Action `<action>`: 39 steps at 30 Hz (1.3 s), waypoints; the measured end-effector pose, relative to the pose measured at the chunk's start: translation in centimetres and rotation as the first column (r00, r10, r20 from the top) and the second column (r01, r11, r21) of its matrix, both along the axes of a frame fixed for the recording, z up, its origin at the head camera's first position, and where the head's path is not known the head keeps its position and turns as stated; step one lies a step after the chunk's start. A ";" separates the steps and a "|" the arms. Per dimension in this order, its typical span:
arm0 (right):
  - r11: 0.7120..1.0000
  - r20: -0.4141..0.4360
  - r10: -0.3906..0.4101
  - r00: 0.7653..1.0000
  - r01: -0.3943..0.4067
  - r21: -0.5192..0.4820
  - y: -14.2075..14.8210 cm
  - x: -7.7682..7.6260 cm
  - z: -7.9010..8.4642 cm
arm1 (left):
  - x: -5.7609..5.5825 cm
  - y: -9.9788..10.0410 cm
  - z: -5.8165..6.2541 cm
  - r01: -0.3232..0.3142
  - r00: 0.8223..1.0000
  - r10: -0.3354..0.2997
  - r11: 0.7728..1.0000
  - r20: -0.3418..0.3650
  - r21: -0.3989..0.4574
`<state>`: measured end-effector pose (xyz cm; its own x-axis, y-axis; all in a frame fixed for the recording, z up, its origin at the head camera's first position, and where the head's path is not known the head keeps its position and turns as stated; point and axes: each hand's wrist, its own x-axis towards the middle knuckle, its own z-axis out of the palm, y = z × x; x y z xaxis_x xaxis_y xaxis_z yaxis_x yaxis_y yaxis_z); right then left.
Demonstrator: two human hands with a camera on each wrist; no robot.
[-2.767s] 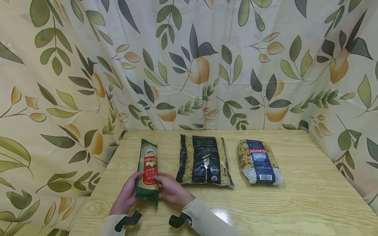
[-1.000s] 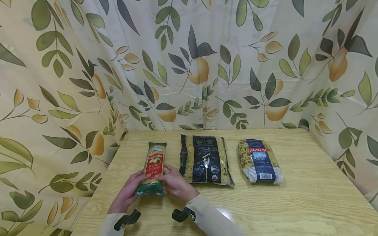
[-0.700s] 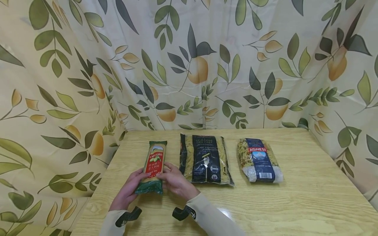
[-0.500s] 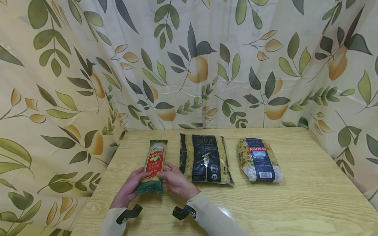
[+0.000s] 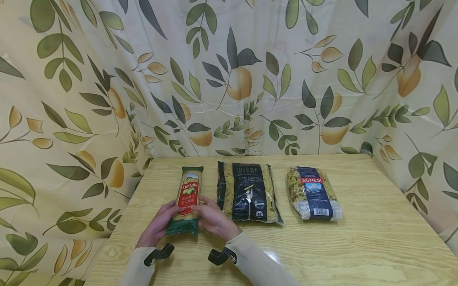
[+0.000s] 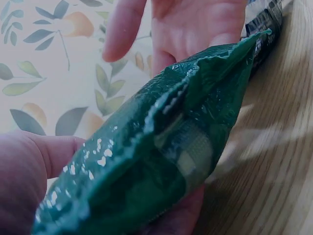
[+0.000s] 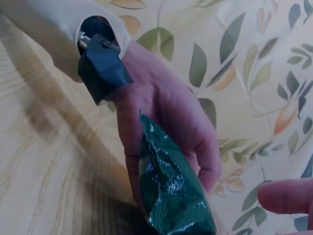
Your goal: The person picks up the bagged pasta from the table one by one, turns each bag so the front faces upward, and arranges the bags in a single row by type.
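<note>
A long spaghetti packet (image 5: 189, 194) with a red label and green ends is held between both hands at the left of the table. My left hand (image 5: 159, 222) grips its left side, thumb on the front. From the right, my right hand (image 5: 216, 219) grips the other side, its thumb on the label too. The packet's crimped green end (image 6: 146, 147) points at the left wrist camera, with left-hand fingers partly beneath it. In the right wrist view the green end (image 7: 171, 181) covers part of the right hand.
A big black penne bag (image 5: 249, 192) lies just right of the hands. Farther right is a smaller AGNESI pasta bag (image 5: 314, 193) with a blue label. Both lie on the wooden table (image 5: 358, 246). A leaf-patterned curtain (image 5: 229, 79) hangs behind and at the sides.
The packet, tilted toward the left 2.8 s ago, was turned and shifted slightly right. Since then its far end has moved slightly farther away, with both hands still holding it. The other bags have stayed put.
</note>
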<state>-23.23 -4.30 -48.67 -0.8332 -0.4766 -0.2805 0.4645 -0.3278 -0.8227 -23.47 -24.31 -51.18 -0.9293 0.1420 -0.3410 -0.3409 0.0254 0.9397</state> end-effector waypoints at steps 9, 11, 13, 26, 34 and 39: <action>1.000 -0.011 -0.004 1.000 0.004 -0.012 -0.3 -0.3 -0.4 | -0.6 0.9 -0.1 -0.057 0.998 0.053 0.992 -0.038 -0.112; 1.000 -0.014 0.004 1.000 -0.005 -0.023 -0.3 -0.3 -0.4 | -0.6 1.0 0.0 -0.063 0.997 0.056 0.989 -0.055 -0.137; 0.999 -0.007 0.014 1.000 -0.015 -0.048 -0.4 -0.2 -0.4 | -0.6 1.2 0.0 -0.060 0.996 0.049 0.985 -0.073 -0.159; 0.998 -0.039 0.064 0.997 -0.063 0.016 -0.6 0.3 -0.5 | -0.4 1.6 0.8 -0.072 0.994 0.039 0.941 -0.105 -0.330; 0.992 -0.132 0.021 0.991 -0.005 0.122 0.1 0.5 0.6 | -0.9 1.7 1.8 -0.117 0.988 0.070 0.918 -0.137 -0.380; 0.971 -0.282 -0.063 0.957 0.124 0.203 2.1 0.1 3.4 | -1.7 2.1 4.0 -0.170 0.965 0.070 0.902 -0.254 -0.398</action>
